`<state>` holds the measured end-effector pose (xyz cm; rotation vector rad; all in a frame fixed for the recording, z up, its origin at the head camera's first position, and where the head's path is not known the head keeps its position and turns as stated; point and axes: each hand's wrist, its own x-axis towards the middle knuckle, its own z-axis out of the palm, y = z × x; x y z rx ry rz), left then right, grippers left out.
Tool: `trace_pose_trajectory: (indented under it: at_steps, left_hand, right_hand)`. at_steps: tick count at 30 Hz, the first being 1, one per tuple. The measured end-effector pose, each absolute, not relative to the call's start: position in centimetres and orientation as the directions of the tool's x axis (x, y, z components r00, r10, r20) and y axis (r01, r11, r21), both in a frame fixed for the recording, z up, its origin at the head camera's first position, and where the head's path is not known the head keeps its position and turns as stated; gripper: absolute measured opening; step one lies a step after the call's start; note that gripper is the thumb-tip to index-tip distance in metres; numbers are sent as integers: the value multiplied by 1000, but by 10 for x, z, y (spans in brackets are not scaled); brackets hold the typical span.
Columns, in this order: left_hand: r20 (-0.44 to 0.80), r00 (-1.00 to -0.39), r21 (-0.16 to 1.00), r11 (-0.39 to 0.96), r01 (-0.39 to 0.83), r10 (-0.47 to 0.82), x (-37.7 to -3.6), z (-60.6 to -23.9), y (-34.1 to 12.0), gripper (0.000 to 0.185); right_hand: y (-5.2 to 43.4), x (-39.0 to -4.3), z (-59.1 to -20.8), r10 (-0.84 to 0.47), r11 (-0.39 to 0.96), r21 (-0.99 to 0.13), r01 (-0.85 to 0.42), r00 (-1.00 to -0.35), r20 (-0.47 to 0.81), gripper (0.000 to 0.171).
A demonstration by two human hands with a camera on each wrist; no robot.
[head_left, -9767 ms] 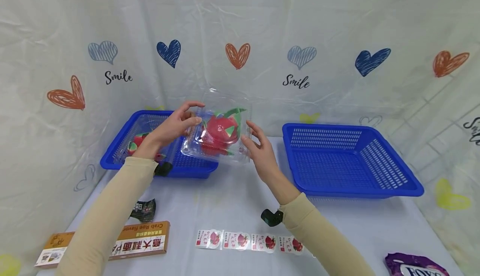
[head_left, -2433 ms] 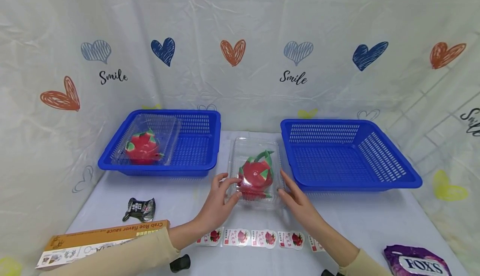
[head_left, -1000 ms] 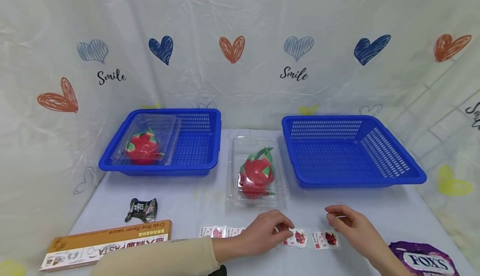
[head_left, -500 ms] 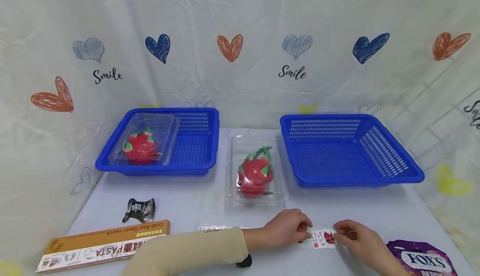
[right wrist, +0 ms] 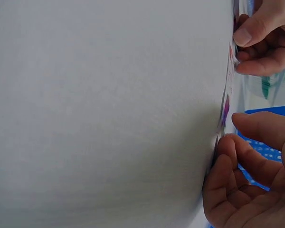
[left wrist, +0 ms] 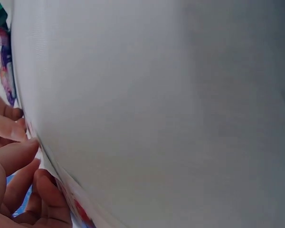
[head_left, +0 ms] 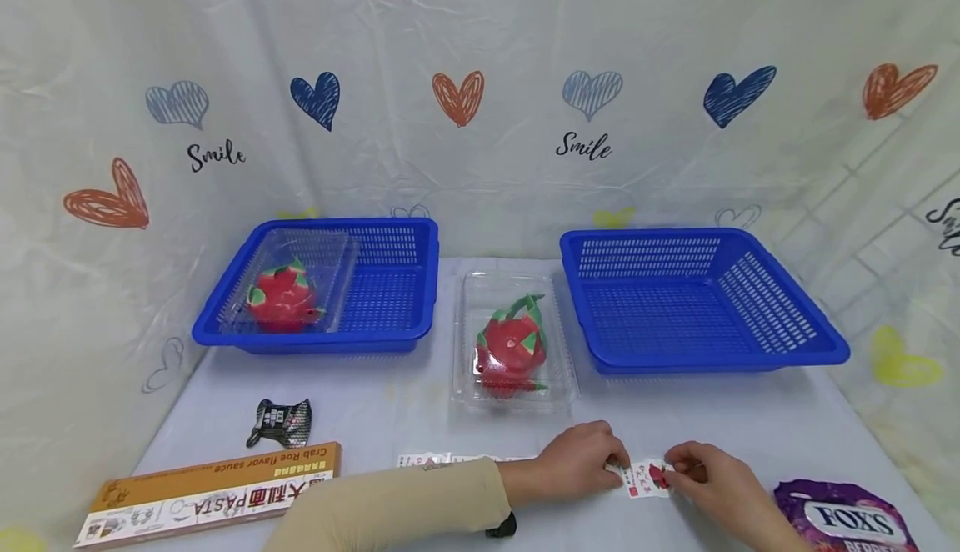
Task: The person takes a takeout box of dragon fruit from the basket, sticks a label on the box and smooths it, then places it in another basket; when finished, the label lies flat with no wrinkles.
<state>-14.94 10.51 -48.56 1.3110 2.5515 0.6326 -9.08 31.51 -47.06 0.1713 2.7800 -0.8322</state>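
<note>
Pale cloth (head_left: pixel 525 27), printed with hearts and the word "Smile", hangs behind a white-covered desk (head_left: pixel 360 402). On the near side of the clear box (head_left: pixel 491 292), which holds a red-and-green dragon fruit (head_left: pixel 512 350), a strip of stickers (head_left: pixel 422 459) runs left to right, across the box's longer direction. Its end sticker (head_left: pixel 647 479), to the near right of the clear box, has its fruit picture toward the right; it is white, with a small red block and characters too small to read. At the sticker's left edge, the left hand (head_left: pixel 577 462) pinches the strip; at the opposite edge, the right hand (head_left: pixel 716 481) has its fingers curled, though I cannot tell whether they grip.

Left of the clear box and nearer, a long orange-and-white carton (head_left: pixel 210 489) reads, upside down, "Crab Roe flavor sauce" and "PASTA", with a black packet (head_left: pixel 280 424) beyond it. Far to the clear box's near right, a purple bag (head_left: pixel 843 523) says "FOX'S". Blue baskets flank the clear box: the left basket (head_left: pixel 315 340) contains another boxed dragon fruit (head_left: pixel 282 300); the right basket (head_left: pixel 705 360) angles away.
</note>
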Motion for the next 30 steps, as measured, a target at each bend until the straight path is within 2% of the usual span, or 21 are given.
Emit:
trace_pose_trajectory:
  at_steps: [4, 14, 21, 24, 30]
  left_hand:
    - [-3, -597, 446, 536, 717, 802, -148, -485, 107, 19]
    - [-32, -619, 486, 554, 676, 784, -149, -480, 108, 15]
    - [-42, -607, 496, 544, 677, 794, -152, -482, 109, 16]
    - [-32, -602, 487, 539, 688, 798, -152, -481, 109, 16]
    - [-55, -602, 518, 538, 665, 797, -154, -480, 107, 16]
  right_hand:
    - [314, -91, -472, 42, 828, -533, 173, -968, -249, 19]
    - [311, -93, -472, 28, 827, -534, 178, -961, -276, 29]
    - [304, -90, -470, -4, 869, -490, 66, -990, -141, 22]
    - [300, -88, -469, -24, 856, -515, 37, -993, -112, 18]
    - [294, -89, -471, -41, 822, -564, 73, -981, -188, 15]
